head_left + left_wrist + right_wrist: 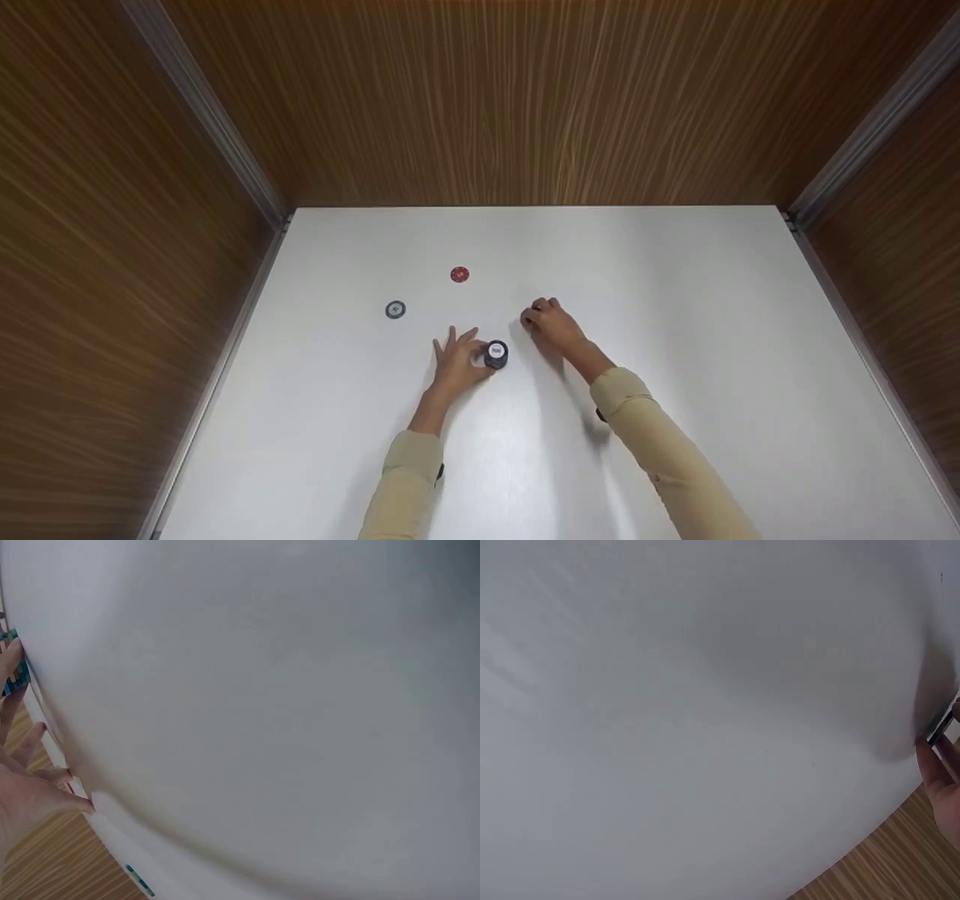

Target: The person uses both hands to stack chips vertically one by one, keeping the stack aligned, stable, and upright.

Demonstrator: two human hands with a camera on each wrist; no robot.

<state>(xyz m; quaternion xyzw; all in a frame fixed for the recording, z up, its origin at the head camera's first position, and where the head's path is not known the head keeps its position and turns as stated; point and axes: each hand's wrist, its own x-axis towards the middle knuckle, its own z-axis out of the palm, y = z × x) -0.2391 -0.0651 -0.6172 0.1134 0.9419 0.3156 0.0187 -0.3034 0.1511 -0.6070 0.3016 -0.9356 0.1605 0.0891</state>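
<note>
A stack of dark poker chips (496, 351) with a white-centred top stands on the white table. My left hand (454, 366) grips its side between thumb and index finger, the other fingers spread. Teal-patterned chip edges of the stack (20, 673) show at the left margin of the left wrist view. To the right of the stack, my right hand (555, 327) pinches a poker chip (940, 729), seen edge-on and dark in the right wrist view. The fingers partly hide this chip.
A red poker chip (460, 274) lies flat beyond the left hand. Farther left lies a blue-grey poker chip (395, 309). Wood-grain panels (480, 105) enclose the white table (712, 315) at the back and both sides.
</note>
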